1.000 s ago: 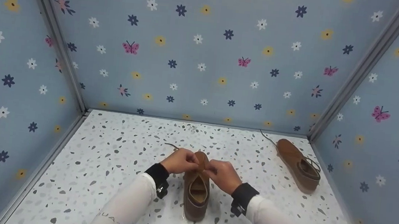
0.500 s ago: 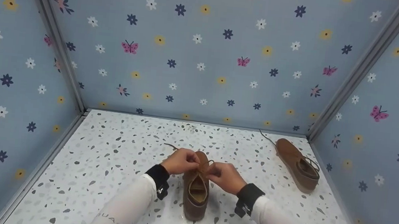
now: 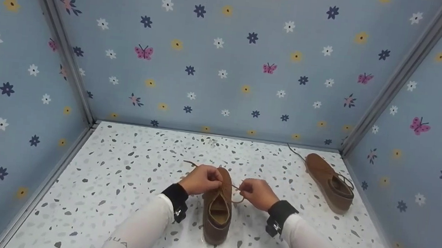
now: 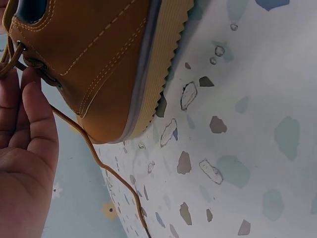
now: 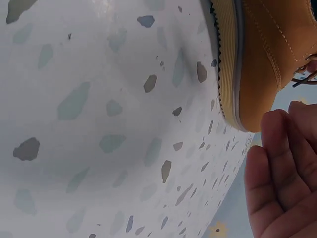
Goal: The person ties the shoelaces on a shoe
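A brown lace-up shoe [image 3: 218,217] stands upright on the speckled surface, its toe pointing away from me; its side fills much of the left wrist view. My left hand [image 3: 201,179] is over the lacing and pinches the shoelace [image 4: 10,57] close to the eyelets. To the right of the shoe, my right hand [image 3: 259,193] pinches another part of the lace, stretched sideways from the shoe, with a small loop hanging below. One lace end [image 4: 111,171] trails forward onto the surface on the left. In the right wrist view, the pinch itself is partly hidden.
A matching brown shoe [image 3: 325,178] lies at the back right, its lace [image 3: 296,152] reaching toward the back wall. Blue flowered panels [image 3: 227,59] enclose the white speckled surface [image 3: 123,208] at the back and both sides.
My right hand has moved right, away from the shoe, drawing the lace out into a line. The left hand has stayed at the lacing.
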